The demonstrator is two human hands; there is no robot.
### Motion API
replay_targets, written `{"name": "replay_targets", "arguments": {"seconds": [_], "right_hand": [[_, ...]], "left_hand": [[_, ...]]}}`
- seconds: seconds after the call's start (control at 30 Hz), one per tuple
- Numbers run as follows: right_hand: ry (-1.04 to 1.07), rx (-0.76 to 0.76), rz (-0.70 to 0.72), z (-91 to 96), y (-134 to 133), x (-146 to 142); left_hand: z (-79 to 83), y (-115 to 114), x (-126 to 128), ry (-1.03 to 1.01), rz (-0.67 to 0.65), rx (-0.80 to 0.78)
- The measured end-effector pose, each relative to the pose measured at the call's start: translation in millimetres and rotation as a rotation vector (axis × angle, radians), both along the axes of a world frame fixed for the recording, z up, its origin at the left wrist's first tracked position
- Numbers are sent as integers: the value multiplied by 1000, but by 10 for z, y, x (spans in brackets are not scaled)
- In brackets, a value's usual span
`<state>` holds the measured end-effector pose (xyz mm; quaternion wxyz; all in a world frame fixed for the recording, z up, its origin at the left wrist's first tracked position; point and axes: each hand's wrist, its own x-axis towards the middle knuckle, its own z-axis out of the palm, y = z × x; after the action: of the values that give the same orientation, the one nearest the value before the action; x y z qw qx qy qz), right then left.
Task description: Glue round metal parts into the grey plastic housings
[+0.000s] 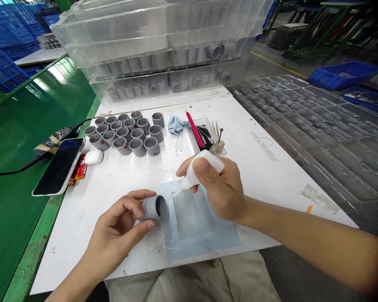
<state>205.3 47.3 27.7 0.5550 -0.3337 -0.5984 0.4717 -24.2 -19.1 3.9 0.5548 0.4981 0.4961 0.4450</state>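
My left hand (122, 224) grips a short grey pipe fitting (149, 208) on its side, its open end facing right. A small red mark shows near the fingers. My right hand (220, 184) is wrapped round a white squeeze bottle (204, 165), tilted so its thin clear nozzle tip points down and left, close to the fitting's rim. Whether the tip touches the rim I cannot tell. Beneath both hands lies a light blue cloth (201, 247) with a grey rectangular patch (192, 214) on it. Several more grey fittings (137, 147) stand upright at the back left.
A red pen-like tool (194, 130) rests across a small tray beside a crumpled blue cloth (176, 125) and a small glass jar (218, 147). On the left lie a phone (61, 165) and a white earbud case (93, 157). Stacked clear bins (164, 50) rise behind.
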Motion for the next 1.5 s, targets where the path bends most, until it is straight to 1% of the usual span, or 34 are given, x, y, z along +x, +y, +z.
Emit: {"name": "replay_targets", "arguments": {"seconds": [0.17, 0.23, 0.3, 0.43, 0.6, 0.8, 0.93, 1.1, 1.3, 1.5], "right_hand": [[-72, 48, 63, -21, -20, -22], [-106, 41, 81, -36, -28, -31], [-139, 28, 92, -53, -38, -39], [-191, 5, 115, -75, -61, -47], [-157, -74, 160, -89, -76, -57], [-77, -234, 211, -113, -83, -64], [-72, -282, 227, -124, -86, -65], [-93, -266, 206, -116, -75, -66], [-132, -224, 182, -115, -53, -66], [-182, -183, 153, -108, -43, -66]], "left_hand": [[-37, -12, -13, 41, 24, 37], [-59, -6, -31, 102, -20, 78], [-77, -2, -49, 121, -73, 102], [-83, -14, -65, 116, -102, 77], [-71, -22, -57, 142, -126, 77], [-64, -24, -61, 141, -140, 71], [-66, -29, -57, 129, -132, 50], [-64, -36, -35, 117, -98, 42], [-75, -26, -62, 130, -128, 45], [-90, -22, -70, 143, -148, 94]]}}
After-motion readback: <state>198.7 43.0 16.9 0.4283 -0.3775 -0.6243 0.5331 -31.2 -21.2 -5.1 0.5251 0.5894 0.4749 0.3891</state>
